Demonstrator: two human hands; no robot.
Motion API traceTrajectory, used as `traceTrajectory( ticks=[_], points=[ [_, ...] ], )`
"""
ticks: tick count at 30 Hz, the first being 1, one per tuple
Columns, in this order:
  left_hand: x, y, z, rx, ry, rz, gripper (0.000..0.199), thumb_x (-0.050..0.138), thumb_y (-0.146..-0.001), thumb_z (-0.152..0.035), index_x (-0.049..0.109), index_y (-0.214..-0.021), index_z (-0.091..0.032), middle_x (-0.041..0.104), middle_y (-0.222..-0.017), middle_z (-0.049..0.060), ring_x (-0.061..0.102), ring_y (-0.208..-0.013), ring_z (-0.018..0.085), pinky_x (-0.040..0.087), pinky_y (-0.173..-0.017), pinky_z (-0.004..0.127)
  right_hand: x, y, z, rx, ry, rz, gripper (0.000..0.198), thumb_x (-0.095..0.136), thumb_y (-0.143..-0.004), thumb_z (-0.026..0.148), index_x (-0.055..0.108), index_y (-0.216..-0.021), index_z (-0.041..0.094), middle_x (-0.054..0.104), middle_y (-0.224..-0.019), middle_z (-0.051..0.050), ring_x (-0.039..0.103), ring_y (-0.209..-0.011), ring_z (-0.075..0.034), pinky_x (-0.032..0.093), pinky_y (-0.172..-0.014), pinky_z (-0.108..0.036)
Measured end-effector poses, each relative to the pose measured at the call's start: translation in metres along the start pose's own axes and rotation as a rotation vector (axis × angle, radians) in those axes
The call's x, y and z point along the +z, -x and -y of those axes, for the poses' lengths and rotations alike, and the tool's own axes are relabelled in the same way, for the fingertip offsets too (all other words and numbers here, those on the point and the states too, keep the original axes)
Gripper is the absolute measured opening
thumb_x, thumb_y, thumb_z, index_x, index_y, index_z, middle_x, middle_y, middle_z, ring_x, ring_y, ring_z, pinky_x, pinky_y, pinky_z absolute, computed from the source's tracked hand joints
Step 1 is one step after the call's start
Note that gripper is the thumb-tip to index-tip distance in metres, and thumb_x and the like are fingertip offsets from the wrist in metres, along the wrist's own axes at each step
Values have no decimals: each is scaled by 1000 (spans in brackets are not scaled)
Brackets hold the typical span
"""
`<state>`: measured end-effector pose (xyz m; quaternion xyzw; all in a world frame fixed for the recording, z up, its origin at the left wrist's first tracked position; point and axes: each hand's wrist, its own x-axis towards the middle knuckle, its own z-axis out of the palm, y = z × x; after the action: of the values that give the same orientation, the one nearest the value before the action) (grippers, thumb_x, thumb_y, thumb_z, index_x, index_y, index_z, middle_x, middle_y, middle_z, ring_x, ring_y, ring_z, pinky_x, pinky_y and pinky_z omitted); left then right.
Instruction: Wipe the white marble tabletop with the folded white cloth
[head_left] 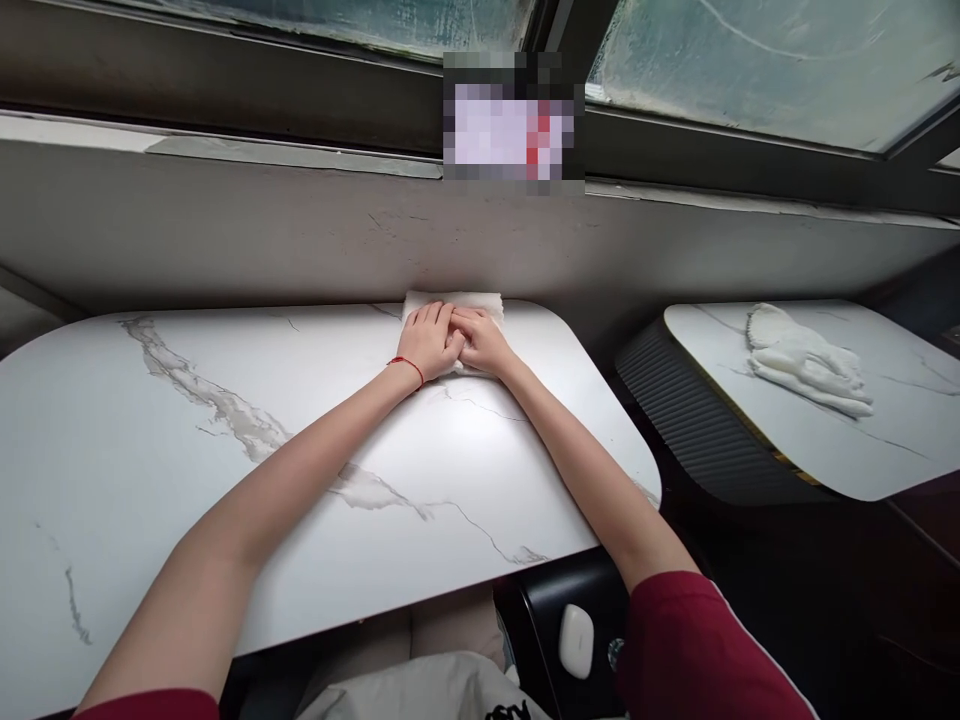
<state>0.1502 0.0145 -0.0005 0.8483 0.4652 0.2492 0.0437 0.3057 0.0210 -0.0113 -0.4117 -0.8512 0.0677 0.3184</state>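
A white cloth [491, 305] lies folded flat at the far edge of a white marble-patterned table [315, 560], close against the wall. My left hand [433, 338] rests on it palm down, its fingers stretched out and pointing away from me. A red string bracelet [406, 364] circles that wrist. Right beside it, my right hand [481, 342] also presses on the cloth, with its fingers laid flat toward the left hand. The two hands touch near the thumbs and hide the middle of the cloth.
To the right stands a second marble-patterned table [795, 430] with a crumpled white cloth [806, 360] on it. A grey wall [300, 230] and window frame run behind. Below the near edge, a small white case [577, 641] lies on a black surface.
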Motion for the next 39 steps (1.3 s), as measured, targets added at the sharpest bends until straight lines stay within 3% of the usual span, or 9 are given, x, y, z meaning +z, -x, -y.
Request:
traceTrajectory(
  ticks=[5,9,17,23,30,34,39],
  points=[
    [-3,1,1,16,2,31,54,42,-91,-29,49,-141,-12,56,-146,15,47,-138,29,32,-118,44,-1,0,1,0,0,16,38,47,-74,25,68,-105,17,72,-112,-14,62,-107,-31,40,-101,-45],
    [-9,4,0,55,1,57,55,44,-89,-27,49,-140,-9,56,-144,16,48,-137,29,32,-118,42,-2,6,6,-13,36,23,46,48,-73,22,66,-115,15,69,-126,-16,59,-117,-32,38,-106,-47],
    [-11,16,-10,204,38,108,58,45,-87,-27,51,-141,-7,54,-148,17,46,-141,28,31,-120,41,-7,38,40,123,178,19,39,48,-83,23,63,-117,14,67,-130,-19,55,-125,-35,39,-108,-52],
    [2,58,-65,333,93,147,64,49,-86,-34,50,-143,-4,50,-152,22,44,-144,33,30,-120,45,-36,118,80,174,251,-29,39,45,-89,25,63,-123,16,69,-125,-18,58,-122,-35,42,-106,-54],
    [19,102,-144,481,193,159,69,49,-88,-44,48,-145,-6,48,-153,25,40,-146,39,29,-120,53,-77,215,109,236,313,-37,64,48,-86,24,46,-149,27,61,-141,-13,55,-133,-36,42,-109,-60],
    [23,93,-158,533,198,188,69,48,-88,-44,50,-143,-2,51,-149,26,43,-144,39,30,-120,50,-84,226,109,271,341,-71,63,48,-85,23,47,-147,27,63,-136,-14,57,-129,-37,45,-104,-59],
    [37,57,-155,550,220,192,67,50,-88,-40,51,-141,0,53,-147,26,45,-142,37,31,-119,48,-89,207,82,327,330,-103,48,48,-87,25,59,-134,24,68,-122,-14,62,-116,-37,46,-98,-55]
  ],
)
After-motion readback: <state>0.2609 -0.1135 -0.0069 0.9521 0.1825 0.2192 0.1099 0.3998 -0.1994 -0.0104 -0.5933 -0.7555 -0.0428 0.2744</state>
